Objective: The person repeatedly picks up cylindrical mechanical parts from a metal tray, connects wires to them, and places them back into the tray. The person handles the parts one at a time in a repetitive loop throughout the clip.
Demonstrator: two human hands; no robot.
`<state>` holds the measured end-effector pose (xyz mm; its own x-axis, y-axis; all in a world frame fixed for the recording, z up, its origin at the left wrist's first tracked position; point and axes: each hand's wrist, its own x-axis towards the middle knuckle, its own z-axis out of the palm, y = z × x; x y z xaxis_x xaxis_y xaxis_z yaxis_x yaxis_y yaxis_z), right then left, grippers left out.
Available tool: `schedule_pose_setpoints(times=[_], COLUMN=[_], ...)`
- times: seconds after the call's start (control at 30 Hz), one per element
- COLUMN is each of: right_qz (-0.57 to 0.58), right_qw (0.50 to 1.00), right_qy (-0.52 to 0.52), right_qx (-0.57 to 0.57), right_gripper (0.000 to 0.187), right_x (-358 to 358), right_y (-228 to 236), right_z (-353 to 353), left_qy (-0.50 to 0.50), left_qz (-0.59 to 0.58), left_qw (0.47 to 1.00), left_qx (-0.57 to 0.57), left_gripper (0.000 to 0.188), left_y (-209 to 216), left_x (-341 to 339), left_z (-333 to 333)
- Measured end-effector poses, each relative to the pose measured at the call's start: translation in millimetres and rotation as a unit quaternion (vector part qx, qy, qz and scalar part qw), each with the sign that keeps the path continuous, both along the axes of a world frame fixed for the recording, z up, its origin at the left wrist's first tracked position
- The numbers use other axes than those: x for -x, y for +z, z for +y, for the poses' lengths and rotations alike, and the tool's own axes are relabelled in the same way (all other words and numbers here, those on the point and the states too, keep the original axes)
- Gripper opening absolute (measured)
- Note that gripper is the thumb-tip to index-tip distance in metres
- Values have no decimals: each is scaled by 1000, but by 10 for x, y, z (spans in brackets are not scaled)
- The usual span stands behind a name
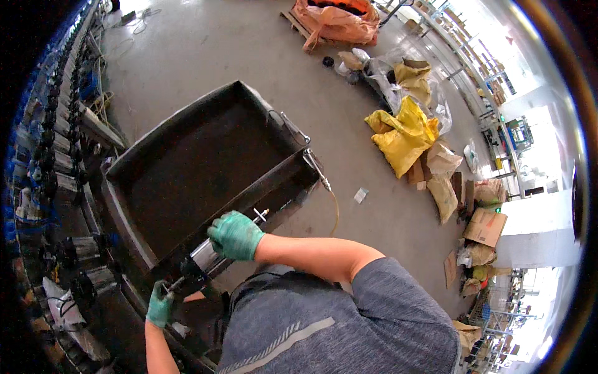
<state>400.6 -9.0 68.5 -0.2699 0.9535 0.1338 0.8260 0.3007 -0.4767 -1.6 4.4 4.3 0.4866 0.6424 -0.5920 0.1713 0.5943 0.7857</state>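
While I look down through the head camera, my right hand (235, 234), in a green glove, is wrapped over the top of a shiny silver metal cylinder (204, 254) with a black end, the fingers pressed together around it. A thin metal shaft with a small crossbar (261, 215) sticks out of the cylinder just past my knuckles. The cylinder lies tilted along the near rim of a large, shallow, dark metal tray (187, 162), at its lower corner close to my body. My left hand (160, 304), also in a green glove, sits lower and to the left, its fingers closed on a slim dark tool (176, 284) whose tip points at the black end of the cylinder. To my left runs a long row of similar dark and silver cylinders (56, 162), set side by side. A thin metal rod with a yellowish hose (324, 184) hangs off the tray's right corner. Well apart on the grey concrete floor lie crumpled yellow sacks (403, 134), flattened brown cardboard (484, 225) and a large orange bag (336, 20).
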Motion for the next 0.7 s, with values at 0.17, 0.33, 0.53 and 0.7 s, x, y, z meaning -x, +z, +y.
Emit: schedule_pose_setpoints(times=[0.17,0.33,0.53,0.7], right_qz=[-29,-86,-107,-97], right_qw=[999,985,988,988], right_qy=[0,57,4,27], right_qx=[45,141,107,117], right_gripper=[22,21,18,19], right_x=[17,75,80,121], right_y=[-64,17,17,33], right_z=[-11,178,80,114], left_qy=[-207,-155,-190,-294], left_qz=[217,281,390,466], left_qw=[954,947,812,795], left_qx=[16,-1,-391,-254], left_gripper=[21,20,42,40], left_y=[218,523,19,348], left_x=[-12,-175,31,-123], left_z=[397,231,61,239])
